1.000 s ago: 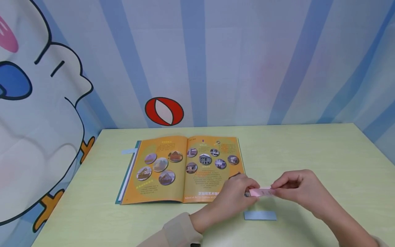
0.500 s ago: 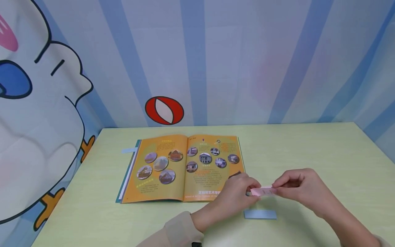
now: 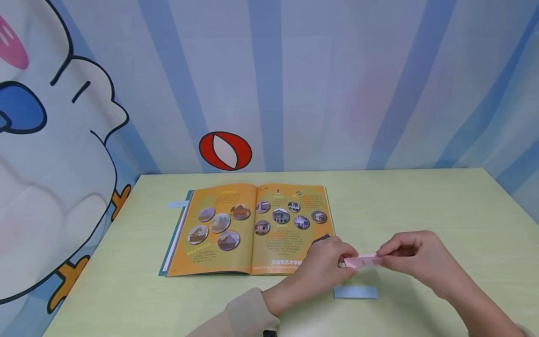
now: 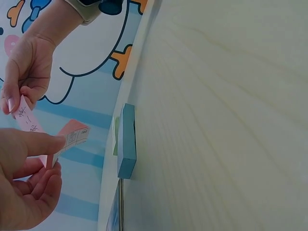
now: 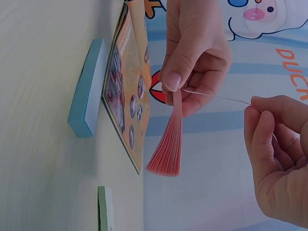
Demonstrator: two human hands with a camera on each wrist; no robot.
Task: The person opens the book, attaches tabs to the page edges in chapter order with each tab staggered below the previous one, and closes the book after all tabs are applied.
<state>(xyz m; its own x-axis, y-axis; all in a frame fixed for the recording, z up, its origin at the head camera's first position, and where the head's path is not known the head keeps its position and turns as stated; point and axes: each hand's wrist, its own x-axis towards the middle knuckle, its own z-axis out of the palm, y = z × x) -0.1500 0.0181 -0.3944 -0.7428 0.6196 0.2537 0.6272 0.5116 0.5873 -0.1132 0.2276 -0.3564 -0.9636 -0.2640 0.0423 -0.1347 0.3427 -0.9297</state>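
In the head view my left hand is beside the right page's lower corner. It pinches a pad of pink sticky notes, whose sheets fan out at the loose end in the right wrist view. My right hand pinches the far end of the pad's top sheet, which bears handwriting. That sheet is lifted off the pad and stretches between the two hands, still meeting the pad at my left fingers. A printed label shows on the pad's underside. Both hands are held above the table.
A blue sticky-note pad lies on the table below my hands. An orange-paged book lies open at left, with a light blue tab sticking out of its left edge. A green pad lies further along the table.
Both hands have drifted slightly to the right with the pink pad and its lifted sheet. Their grips look the same; the book and the blue pad stay in place.
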